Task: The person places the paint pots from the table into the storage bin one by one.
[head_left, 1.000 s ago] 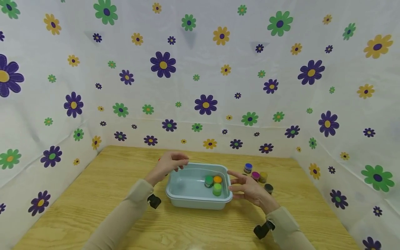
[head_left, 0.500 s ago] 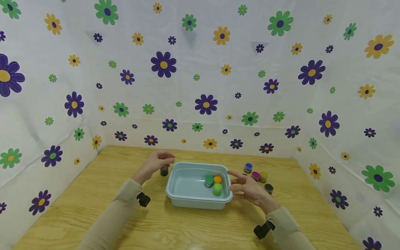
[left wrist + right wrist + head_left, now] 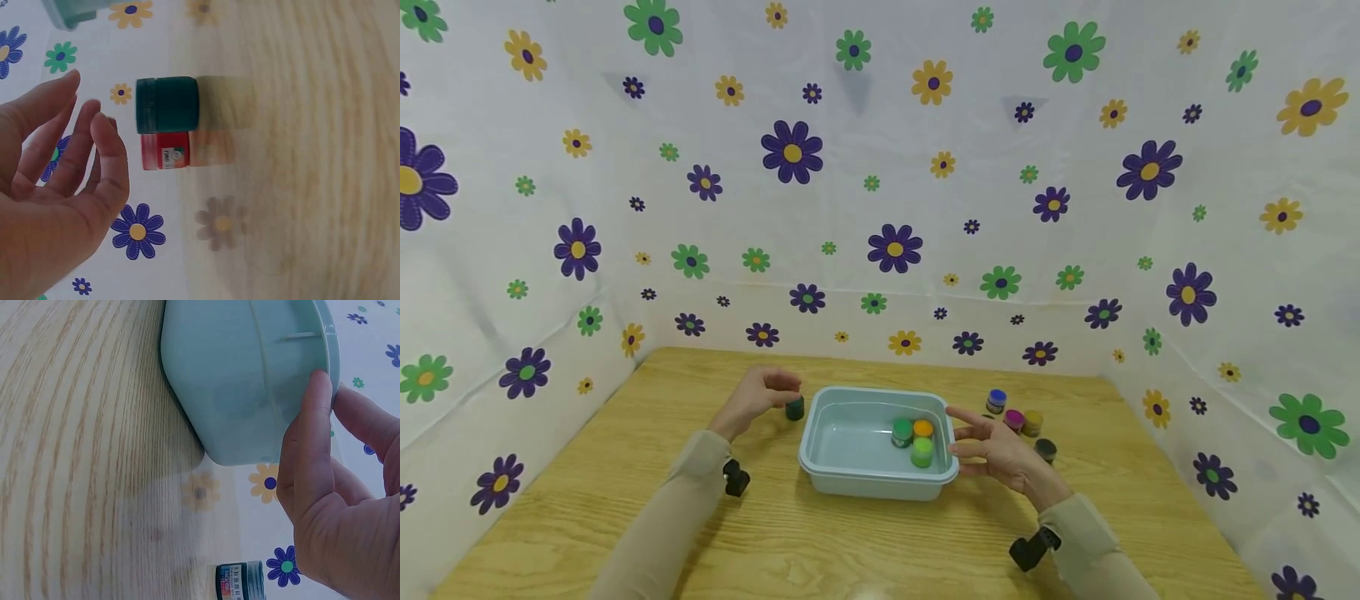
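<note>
My left hand (image 3: 752,402) hovers beside a dark green paint jar (image 3: 795,408), fingers loosely bent around nothing. In the left wrist view that jar (image 3: 167,104) stands next to a smaller-looking red paint jar (image 3: 165,150); thumb and fingertips are apart from both. A pale blue plastic tub (image 3: 872,487) sits in the middle of the table. Inside its right end are a green jar (image 3: 902,432), an orange-lidded jar (image 3: 922,428) and a light green jar (image 3: 922,452). The right hand (image 3: 1000,454) touches the tub's right side and rim with mostly straight fingers.
Right of the tub stand more jars: blue (image 3: 996,401), magenta (image 3: 1013,420), yellow (image 3: 1032,422) and black (image 3: 1045,451), with another partly hidden behind the right hand. A flowered sheet (image 3: 842,208) encloses the wooden table (image 3: 850,550) at the back and sides.
My left hand has moved left, from above the tub's far left corner to the dark green jar, which came into view. The right hand and tub have stayed put.
</note>
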Action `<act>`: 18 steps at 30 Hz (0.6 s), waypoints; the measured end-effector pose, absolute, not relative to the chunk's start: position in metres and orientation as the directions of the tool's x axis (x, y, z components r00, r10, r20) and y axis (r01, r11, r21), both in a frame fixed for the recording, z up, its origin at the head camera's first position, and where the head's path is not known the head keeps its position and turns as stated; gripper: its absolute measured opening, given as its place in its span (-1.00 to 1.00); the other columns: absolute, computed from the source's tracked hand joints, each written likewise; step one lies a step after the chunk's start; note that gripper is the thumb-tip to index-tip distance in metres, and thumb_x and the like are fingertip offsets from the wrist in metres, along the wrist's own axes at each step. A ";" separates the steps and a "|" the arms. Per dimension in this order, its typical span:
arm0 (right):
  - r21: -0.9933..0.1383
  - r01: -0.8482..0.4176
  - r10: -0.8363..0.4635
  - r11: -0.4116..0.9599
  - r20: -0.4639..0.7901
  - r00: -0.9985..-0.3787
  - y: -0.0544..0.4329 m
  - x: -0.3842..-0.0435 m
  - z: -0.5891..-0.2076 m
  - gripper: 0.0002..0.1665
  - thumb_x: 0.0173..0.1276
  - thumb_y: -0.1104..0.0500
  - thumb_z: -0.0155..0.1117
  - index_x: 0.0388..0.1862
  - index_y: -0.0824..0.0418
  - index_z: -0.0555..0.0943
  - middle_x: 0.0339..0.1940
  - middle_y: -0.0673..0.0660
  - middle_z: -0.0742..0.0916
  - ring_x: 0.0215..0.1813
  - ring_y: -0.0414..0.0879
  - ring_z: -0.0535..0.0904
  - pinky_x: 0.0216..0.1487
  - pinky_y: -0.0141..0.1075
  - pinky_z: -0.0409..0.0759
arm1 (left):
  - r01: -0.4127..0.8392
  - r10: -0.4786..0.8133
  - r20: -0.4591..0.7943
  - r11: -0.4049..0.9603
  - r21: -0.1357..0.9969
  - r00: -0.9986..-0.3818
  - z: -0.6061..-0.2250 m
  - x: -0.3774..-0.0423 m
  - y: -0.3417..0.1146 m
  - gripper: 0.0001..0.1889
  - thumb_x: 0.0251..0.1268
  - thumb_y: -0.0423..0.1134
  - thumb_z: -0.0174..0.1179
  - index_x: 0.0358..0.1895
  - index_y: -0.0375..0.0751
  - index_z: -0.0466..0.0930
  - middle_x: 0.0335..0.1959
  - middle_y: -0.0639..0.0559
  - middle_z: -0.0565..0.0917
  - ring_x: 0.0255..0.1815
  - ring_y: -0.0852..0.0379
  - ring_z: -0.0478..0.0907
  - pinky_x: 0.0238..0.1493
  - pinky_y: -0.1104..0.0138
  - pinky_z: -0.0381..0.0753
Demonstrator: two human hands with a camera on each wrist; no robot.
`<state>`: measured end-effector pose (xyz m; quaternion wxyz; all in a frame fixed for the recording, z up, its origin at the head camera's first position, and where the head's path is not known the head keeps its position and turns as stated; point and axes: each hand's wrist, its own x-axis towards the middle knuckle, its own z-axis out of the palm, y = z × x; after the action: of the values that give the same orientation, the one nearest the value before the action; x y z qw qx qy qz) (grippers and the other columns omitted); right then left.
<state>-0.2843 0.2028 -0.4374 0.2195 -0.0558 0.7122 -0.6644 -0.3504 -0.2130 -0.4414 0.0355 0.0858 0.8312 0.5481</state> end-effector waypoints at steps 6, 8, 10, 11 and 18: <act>-0.970 0.217 -0.375 0.106 -0.241 -0.895 0.203 -0.285 -0.438 -0.11 0.31 0.28 0.35 0.55 0.10 0.19 0.15 0.28 0.52 0.03 0.02 0.60 -0.06 -0.20 0.74 | 0.077 0.155 0.017 0.389 0.918 -0.988 -0.458 -0.362 -0.219 -0.54 0.25 -0.33 0.32 0.20 -0.40 0.52 0.15 -0.28 0.60 0.13 -0.07 0.55 0.12 0.16 0.65; -0.970 0.216 -0.379 0.108 -0.241 -0.893 0.203 -0.285 -0.437 -0.11 0.31 0.28 0.35 0.56 0.10 0.18 0.16 0.28 0.51 0.03 0.02 0.60 -0.05 -0.21 0.74 | 0.053 0.157 -0.009 0.386 0.921 -0.988 -0.462 -0.365 -0.220 -0.51 0.23 -0.33 0.33 0.22 -0.41 0.50 0.17 -0.30 0.57 0.12 -0.08 0.55 0.09 0.17 0.67; -0.971 0.215 -0.382 0.109 -0.240 -0.892 0.204 -0.285 -0.436 -0.10 0.32 0.27 0.34 0.56 0.11 0.17 0.16 0.29 0.51 0.03 0.02 0.60 -0.05 -0.21 0.74 | 0.020 0.160 -0.046 0.388 0.922 -0.986 -0.465 -0.368 -0.221 -0.49 0.22 -0.33 0.33 0.23 -0.41 0.49 0.20 -0.32 0.54 0.10 -0.08 0.56 0.05 0.18 0.69; -0.971 0.214 -0.382 0.109 -0.240 -0.892 0.204 -0.285 -0.436 -0.10 0.32 0.27 0.35 0.56 0.11 0.17 0.16 0.29 0.51 0.03 0.02 0.60 -0.06 -0.21 0.74 | 0.007 0.164 -0.062 0.390 0.921 -0.985 -0.466 -0.368 -0.221 -0.49 0.22 -0.33 0.34 0.23 -0.41 0.48 0.22 -0.32 0.52 0.10 -0.08 0.56 0.05 0.17 0.70; -0.972 0.209 -0.382 0.110 -0.236 -0.894 0.204 -0.283 -0.434 -0.10 0.32 0.26 0.35 0.56 0.12 0.16 0.17 0.31 0.50 0.03 0.01 0.60 -0.06 -0.22 0.74 | -0.059 0.151 -0.136 0.429 0.901 -0.979 -0.469 -0.372 -0.215 -0.53 0.22 -0.38 0.31 0.21 -0.39 0.49 0.29 -0.32 0.47 0.20 -0.16 0.49 0.15 0.11 0.65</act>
<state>-0.2833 0.2042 -0.4338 0.2225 -0.0606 0.7111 -0.6642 -0.3716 -0.2147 -0.4691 0.0985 0.0275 0.8396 0.5335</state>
